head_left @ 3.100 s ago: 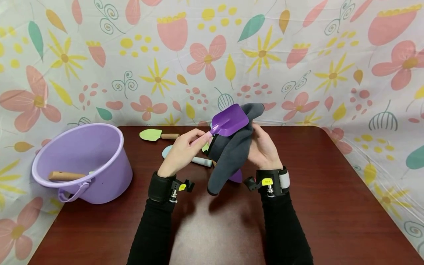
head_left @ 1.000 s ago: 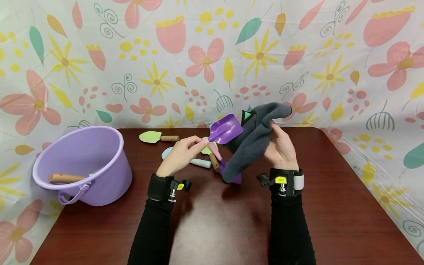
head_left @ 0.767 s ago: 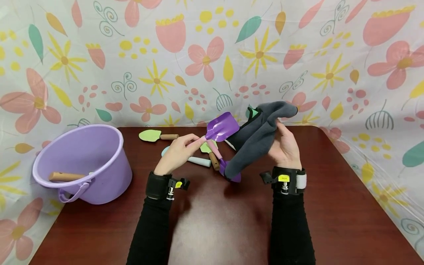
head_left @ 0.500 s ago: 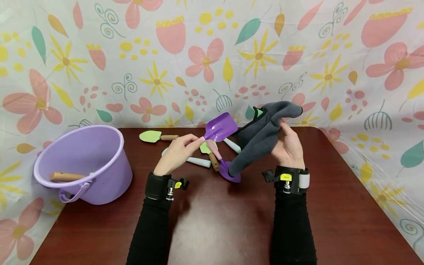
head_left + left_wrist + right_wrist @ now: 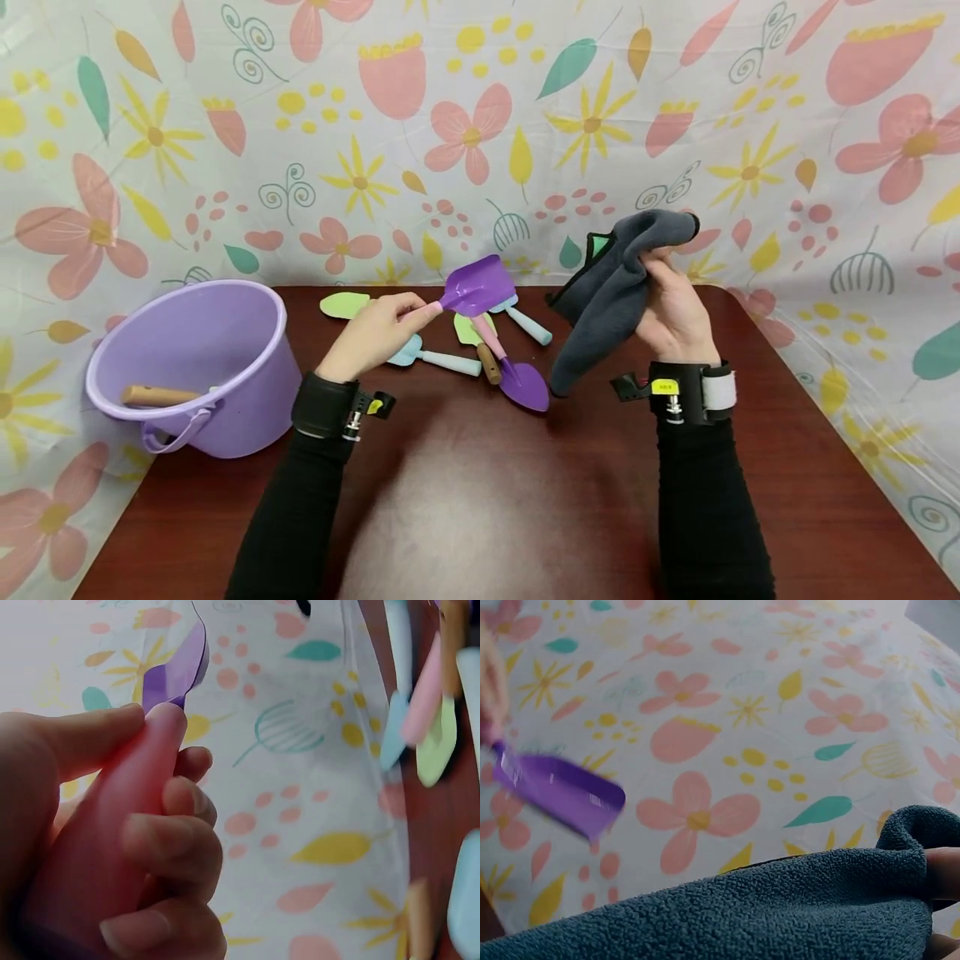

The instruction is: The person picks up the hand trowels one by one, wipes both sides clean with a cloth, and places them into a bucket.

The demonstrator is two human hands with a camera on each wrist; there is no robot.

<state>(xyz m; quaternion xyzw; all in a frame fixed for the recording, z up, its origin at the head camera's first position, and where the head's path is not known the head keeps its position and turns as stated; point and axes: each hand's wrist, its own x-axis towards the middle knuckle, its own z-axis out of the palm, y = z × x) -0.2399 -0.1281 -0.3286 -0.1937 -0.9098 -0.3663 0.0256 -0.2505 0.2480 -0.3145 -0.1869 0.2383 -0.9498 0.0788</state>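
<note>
My left hand [image 5: 371,337] grips the pink handle [image 5: 105,825] of a small purple garden shovel [image 5: 480,286]; its fingers curl round the handle in the left wrist view. The shovel's blade is raised above the table and points right. A dark grey cloth [image 5: 618,283] with black edging and a green patch hangs folded from my right hand [image 5: 678,317]. Right fingers pinch a fold of it near the top. In the right wrist view the fuzzy cloth [image 5: 727,922] fills the lower edge, apart from the purple blade [image 5: 562,795]. Some right fingers are hidden behind the cloth.
A lilac bucket [image 5: 258,392] stands at left with a wooden handle [image 5: 157,396] inside. Under and between the hands lie a purple trowel [image 5: 525,385], a green-bladed tool [image 5: 487,364], light blue tools [image 5: 450,362] and a green trowel [image 5: 343,305]. A patterned sheet hangs behind.
The hands have moved apart: the shovel shifted left, the cloth right and slightly up, away from the blade. More of the tools lying on the table now show. Both grips stay the same.
</note>
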